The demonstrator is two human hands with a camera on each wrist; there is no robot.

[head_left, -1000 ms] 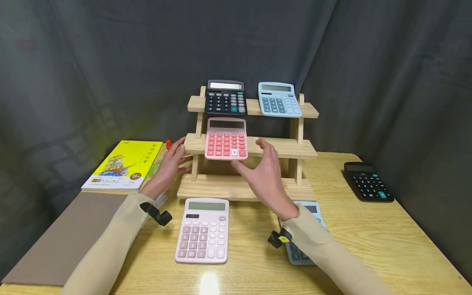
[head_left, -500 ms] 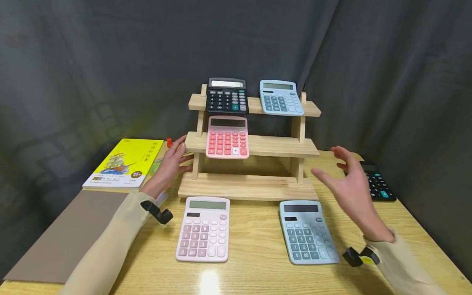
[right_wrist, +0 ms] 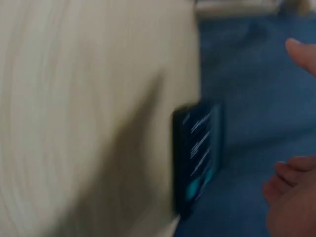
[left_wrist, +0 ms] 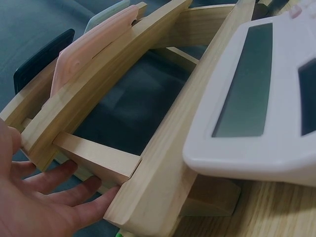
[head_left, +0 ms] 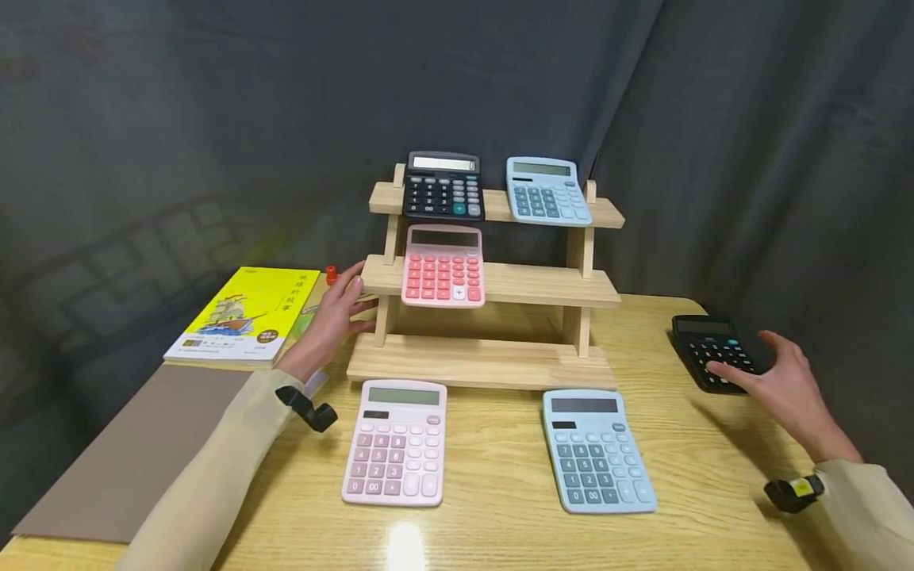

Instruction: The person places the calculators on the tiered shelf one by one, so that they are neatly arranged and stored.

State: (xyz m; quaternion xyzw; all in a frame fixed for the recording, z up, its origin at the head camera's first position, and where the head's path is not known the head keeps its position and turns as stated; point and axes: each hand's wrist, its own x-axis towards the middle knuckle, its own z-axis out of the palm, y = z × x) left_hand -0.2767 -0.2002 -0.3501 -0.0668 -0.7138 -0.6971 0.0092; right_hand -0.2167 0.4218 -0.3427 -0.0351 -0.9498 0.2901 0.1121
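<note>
My left hand [head_left: 324, 329] rests at the left end of a three-tier wooden shelf stand [head_left: 543, 283]; in the left wrist view its loosely spread fingers [left_wrist: 74, 197] lie against the end of the stand. Far to the right, my right hand [head_left: 789, 392] hovers by a black calculator [head_left: 703, 342] on the table, thumb stretched over its keys in the head view. The right wrist view, blurred, shows this hand [right_wrist: 296, 197] apart from the calculator, holding nothing. A black calculator [head_left: 443, 194] and a light blue one [head_left: 548, 194] stand on the top tier, a pink one [head_left: 443, 270] on the middle.
In front of the stand lie a pale pink calculator [head_left: 395, 444] and a blue calculator [head_left: 598, 452]. A yellow-covered book [head_left: 246, 309] and a brown board [head_left: 136, 452] are at left, near a small red object [head_left: 332, 275]. A dark curtain [head_left: 286, 119] hangs behind.
My right hand has moved from in front of the middle tier, over the blue calculator, to the black calculator at the right. The left hand stays at the stand.
</note>
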